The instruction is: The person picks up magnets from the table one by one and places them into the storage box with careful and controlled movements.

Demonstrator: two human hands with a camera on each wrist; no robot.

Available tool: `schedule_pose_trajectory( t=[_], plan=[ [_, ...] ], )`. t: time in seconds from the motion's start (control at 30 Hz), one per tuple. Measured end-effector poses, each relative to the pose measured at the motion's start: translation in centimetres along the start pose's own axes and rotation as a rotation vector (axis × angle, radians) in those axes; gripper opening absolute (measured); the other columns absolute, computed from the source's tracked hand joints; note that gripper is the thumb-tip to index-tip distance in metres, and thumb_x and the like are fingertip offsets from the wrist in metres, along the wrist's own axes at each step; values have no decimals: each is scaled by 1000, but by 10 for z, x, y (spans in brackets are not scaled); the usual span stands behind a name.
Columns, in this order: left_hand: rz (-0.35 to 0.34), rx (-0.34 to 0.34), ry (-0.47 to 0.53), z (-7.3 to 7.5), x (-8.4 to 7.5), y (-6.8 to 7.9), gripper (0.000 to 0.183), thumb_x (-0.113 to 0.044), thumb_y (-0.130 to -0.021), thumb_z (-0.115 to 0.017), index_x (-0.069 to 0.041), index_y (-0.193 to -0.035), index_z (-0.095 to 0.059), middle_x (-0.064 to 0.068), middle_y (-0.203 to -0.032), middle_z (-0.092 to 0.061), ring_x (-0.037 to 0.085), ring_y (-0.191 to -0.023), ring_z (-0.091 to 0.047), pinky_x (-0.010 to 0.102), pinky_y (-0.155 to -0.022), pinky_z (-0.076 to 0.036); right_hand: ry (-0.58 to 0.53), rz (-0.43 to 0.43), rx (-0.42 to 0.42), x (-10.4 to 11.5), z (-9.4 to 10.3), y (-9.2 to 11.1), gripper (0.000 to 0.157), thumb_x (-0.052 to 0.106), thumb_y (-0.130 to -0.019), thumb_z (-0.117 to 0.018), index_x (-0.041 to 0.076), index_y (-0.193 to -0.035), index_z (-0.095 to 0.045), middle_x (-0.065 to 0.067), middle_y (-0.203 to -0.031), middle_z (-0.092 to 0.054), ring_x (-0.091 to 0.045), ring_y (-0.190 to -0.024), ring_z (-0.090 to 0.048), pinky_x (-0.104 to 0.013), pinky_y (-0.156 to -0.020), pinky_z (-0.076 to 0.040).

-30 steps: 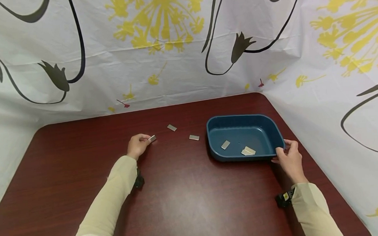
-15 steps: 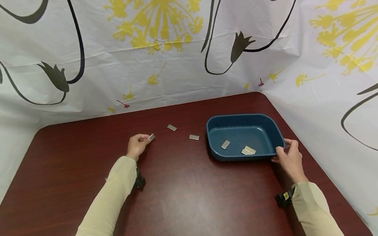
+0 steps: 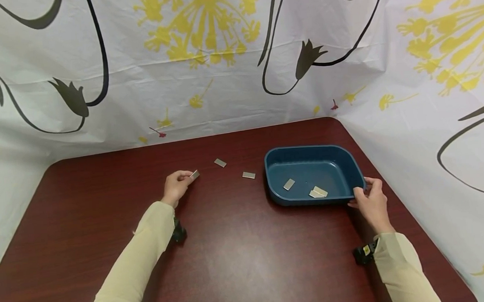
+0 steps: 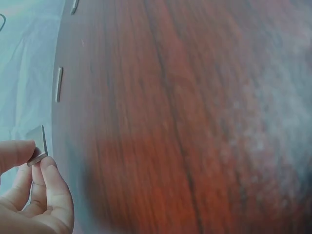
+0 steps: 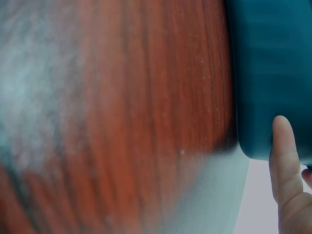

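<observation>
My left hand (image 3: 176,185) pinches a small flat metal plate (image 3: 194,174) between thumb and fingers, just above the dark red table (image 3: 232,262). The left wrist view shows the same plate (image 4: 39,145) held at my fingertips (image 4: 46,163). Two more plates lie on the table, one (image 3: 220,163) further back and one (image 3: 249,175) beside the blue tray (image 3: 351,163). Three plates (image 3: 289,184) lie inside the tray. My right hand (image 3: 371,201) grips the tray's near right corner; a finger (image 5: 285,156) rests on the tray wall (image 5: 273,73).
A white cloth with yellow flowers and black lines (image 3: 219,55) hangs behind and to the right of the table. The table's right edge (image 3: 398,192) runs close past the tray.
The left hand has lifted the plate slightly off the table. The right hand and tray stay where they were.
</observation>
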State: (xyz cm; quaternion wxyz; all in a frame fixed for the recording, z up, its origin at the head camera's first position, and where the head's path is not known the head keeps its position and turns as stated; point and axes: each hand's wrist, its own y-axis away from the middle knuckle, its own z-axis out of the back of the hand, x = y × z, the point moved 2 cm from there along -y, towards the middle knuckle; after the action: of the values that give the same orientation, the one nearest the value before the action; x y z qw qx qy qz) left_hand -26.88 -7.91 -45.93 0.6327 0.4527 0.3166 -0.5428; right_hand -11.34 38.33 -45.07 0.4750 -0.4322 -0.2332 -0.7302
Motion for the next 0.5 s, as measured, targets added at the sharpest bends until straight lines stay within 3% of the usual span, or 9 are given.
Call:
schedule_pose_trajectory(
  t=[0.5],
  plan=[
    [-62, 22, 52, -11, -10, 10, 23, -13, -86, -55, -2, -106, -59, 12, -97, -53, 25, -87, -52, 31, -73, -44, -1, 32, 33, 1, 2, 2, 43, 16, -90, -33, -2, -127, -22, -19, -100, -39, -6, -59, -59, -26, -55, -51]
  ],
)
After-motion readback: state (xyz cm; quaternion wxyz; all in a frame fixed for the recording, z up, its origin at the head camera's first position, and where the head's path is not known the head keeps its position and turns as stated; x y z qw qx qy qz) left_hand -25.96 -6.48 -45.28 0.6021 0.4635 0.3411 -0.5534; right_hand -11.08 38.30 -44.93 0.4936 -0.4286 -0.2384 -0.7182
